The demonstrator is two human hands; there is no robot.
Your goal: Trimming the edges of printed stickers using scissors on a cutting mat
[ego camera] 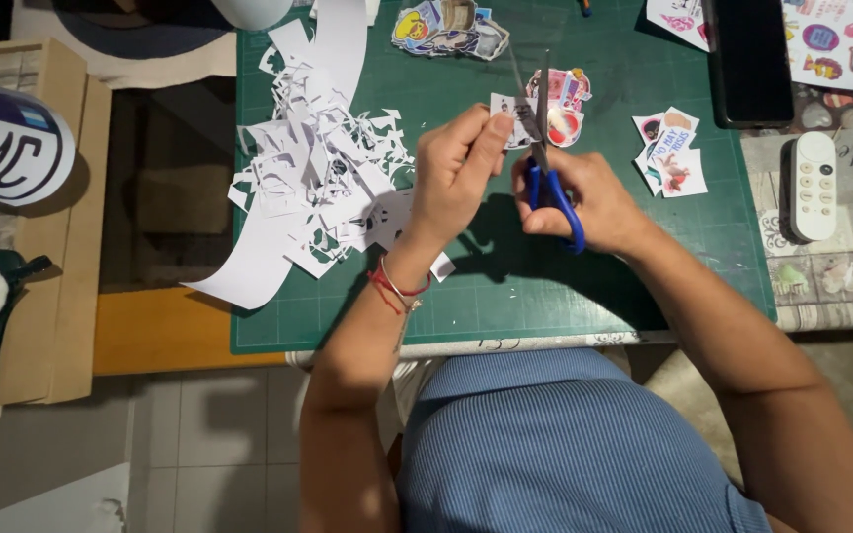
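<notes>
A: Step? 
B: Mid-cut. Right hand (pixel 584 197) fingers closed in blue-handled scissors (pixel 543 148); left hand (pixel 456 168) pinches small sticker piece (pixel 511 116) above green cutting mat (pixel 505 296). 
A: Next? 
B: Probably turn the piece, follow its outline.

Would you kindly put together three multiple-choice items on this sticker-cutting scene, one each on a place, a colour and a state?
1. Where does the pile of white paper scraps lie?
A. on the green cutting mat, on the side of the left hand
B. on the floor tiles
C. on top of the white remote

2. What colour are the handles of the scissors?
A. red
B. blue
C. yellow

3. What is the right hand doing?
A. lying flat on the mat
B. holding the black phone
C. gripping the scissors, whose blades meet the small sticker piece

Key: 1 A, the scraps cover the mat's left part; 2 B, blue loops show around the fingers; 3 C, the fingers are through the handles while the left hand pinches the piece.
</notes>
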